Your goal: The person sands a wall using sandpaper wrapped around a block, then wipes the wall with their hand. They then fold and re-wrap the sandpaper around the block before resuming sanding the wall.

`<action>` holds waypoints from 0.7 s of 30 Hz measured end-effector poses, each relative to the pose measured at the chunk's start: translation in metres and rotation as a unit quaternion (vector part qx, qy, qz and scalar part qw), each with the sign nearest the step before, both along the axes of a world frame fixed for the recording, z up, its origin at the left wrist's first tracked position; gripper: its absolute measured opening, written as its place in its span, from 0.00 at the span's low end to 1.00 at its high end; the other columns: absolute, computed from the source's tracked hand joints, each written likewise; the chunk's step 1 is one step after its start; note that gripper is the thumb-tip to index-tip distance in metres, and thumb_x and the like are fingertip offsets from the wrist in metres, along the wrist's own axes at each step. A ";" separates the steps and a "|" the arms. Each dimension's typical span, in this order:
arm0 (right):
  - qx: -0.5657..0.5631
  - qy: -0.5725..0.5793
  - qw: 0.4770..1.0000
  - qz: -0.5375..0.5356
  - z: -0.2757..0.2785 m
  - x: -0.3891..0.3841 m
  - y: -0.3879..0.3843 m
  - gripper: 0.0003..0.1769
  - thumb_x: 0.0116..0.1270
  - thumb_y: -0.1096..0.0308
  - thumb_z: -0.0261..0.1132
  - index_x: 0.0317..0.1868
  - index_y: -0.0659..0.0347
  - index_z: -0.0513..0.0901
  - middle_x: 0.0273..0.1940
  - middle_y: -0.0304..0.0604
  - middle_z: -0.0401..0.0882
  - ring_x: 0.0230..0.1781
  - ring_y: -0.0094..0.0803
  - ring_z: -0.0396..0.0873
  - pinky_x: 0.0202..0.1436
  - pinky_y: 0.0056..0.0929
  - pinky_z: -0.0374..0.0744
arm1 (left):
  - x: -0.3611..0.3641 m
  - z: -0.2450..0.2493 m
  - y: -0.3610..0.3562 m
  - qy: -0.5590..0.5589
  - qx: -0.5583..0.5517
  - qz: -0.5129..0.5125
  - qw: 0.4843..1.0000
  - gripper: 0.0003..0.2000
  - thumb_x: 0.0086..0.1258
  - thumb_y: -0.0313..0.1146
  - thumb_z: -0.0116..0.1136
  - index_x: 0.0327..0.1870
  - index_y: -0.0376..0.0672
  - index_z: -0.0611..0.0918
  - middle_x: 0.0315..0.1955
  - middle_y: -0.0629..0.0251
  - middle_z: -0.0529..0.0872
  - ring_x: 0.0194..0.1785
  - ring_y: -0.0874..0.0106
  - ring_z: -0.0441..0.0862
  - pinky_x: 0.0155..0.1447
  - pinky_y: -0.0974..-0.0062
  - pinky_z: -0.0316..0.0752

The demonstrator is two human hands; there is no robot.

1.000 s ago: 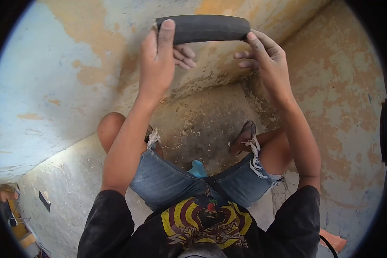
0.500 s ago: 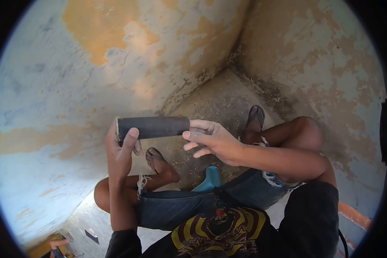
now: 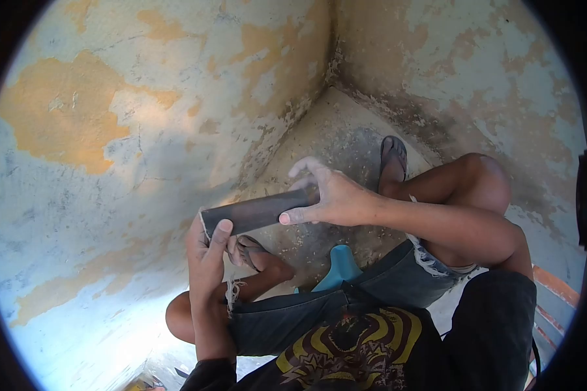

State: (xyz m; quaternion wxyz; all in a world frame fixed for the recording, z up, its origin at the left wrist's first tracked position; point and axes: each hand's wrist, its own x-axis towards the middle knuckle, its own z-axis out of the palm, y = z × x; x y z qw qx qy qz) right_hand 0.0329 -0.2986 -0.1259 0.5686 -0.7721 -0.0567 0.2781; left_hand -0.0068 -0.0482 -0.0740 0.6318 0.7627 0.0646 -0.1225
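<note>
A dark grey rectangular piece of sandpaper [image 3: 257, 212], with a pale rough left edge and a browner worn patch, is held at a slant between my hands. My left hand [image 3: 207, 251] is closed on its left end, thumb on the front and fingers behind. At the other end, my right hand [image 3: 336, 195] grips it with the thumb along the lower edge. Its dusty fingers arch over the top, and part of that end is hidden by them.
Walls with peeling paint [image 3: 65, 111] meet in a corner ahead. Crumbs litter the concrete floor [image 3: 346, 130]. A blue plastic stool [image 3: 339, 268] shows between my legs. My sandaled feet [image 3: 392, 156] are on the floor.
My right hand has moved from touching the sandpaper's right end to wrapping around it. The sandpaper has tilted, its right end now higher. The view has shifted.
</note>
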 end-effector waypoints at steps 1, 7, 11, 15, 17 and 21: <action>-0.002 -0.004 1.000 0.002 0.000 0.004 0.000 0.34 0.61 0.49 0.76 0.56 0.67 0.74 0.48 0.48 0.82 0.45 0.32 0.83 0.45 0.33 0.83 | 0.000 0.002 -0.002 0.010 0.005 -0.006 1.000 0.17 0.78 0.44 0.56 0.47 0.35 0.75 0.19 0.67 0.74 0.16 0.78 0.72 0.21 0.80 0.70; 0.238 0.230 0.930 0.158 -0.006 0.003 0.004 0.25 0.71 0.54 0.69 0.56 0.68 0.82 0.46 0.43 0.84 0.37 0.28 0.85 0.37 0.26 0.87 | 0.003 0.008 -0.001 0.069 -0.034 -0.018 0.997 0.15 0.74 0.40 0.62 0.42 0.35 0.78 0.21 0.68 0.78 0.19 0.81 0.73 0.23 0.82 0.67; 0.260 0.244 0.925 0.133 0.008 -0.010 0.010 0.28 0.71 0.49 0.68 0.57 0.67 0.82 0.46 0.44 0.85 0.36 0.26 0.83 0.36 0.25 0.87 | -0.001 -0.005 0.013 0.064 -0.169 -0.009 0.983 0.22 0.64 0.44 0.71 0.45 0.32 0.79 0.22 0.68 0.79 0.20 0.81 0.74 0.24 0.82 0.67; 0.288 0.230 0.921 0.126 0.017 -0.004 0.016 0.27 0.71 0.48 0.67 0.56 0.65 0.83 0.43 0.43 0.86 0.37 0.26 0.84 0.36 0.24 0.87 | -0.010 -0.010 0.012 -0.011 -0.084 -0.054 0.995 0.21 0.60 0.42 0.75 0.46 0.36 0.82 0.26 0.69 0.82 0.23 0.82 0.75 0.28 0.82 0.67; 0.278 0.211 0.927 0.134 0.016 -0.002 0.017 0.27 0.72 0.48 0.67 0.57 0.65 0.83 0.42 0.42 0.86 0.37 0.26 0.84 0.35 0.24 0.86 | -0.009 -0.006 0.003 0.013 -0.052 -0.038 0.998 0.18 0.62 0.40 0.73 0.44 0.37 0.82 0.26 0.70 0.82 0.24 0.83 0.75 0.28 0.83 0.66; 0.286 0.254 0.915 0.130 0.012 -0.005 0.024 0.24 0.73 0.52 0.66 0.57 0.64 0.82 0.44 0.43 0.85 0.39 0.29 0.86 0.36 0.26 0.86 | -0.002 0.002 0.001 0.056 -0.017 -0.037 0.998 0.10 0.67 0.35 0.69 0.40 0.38 0.83 0.26 0.72 0.82 0.23 0.85 0.73 0.27 0.84 0.63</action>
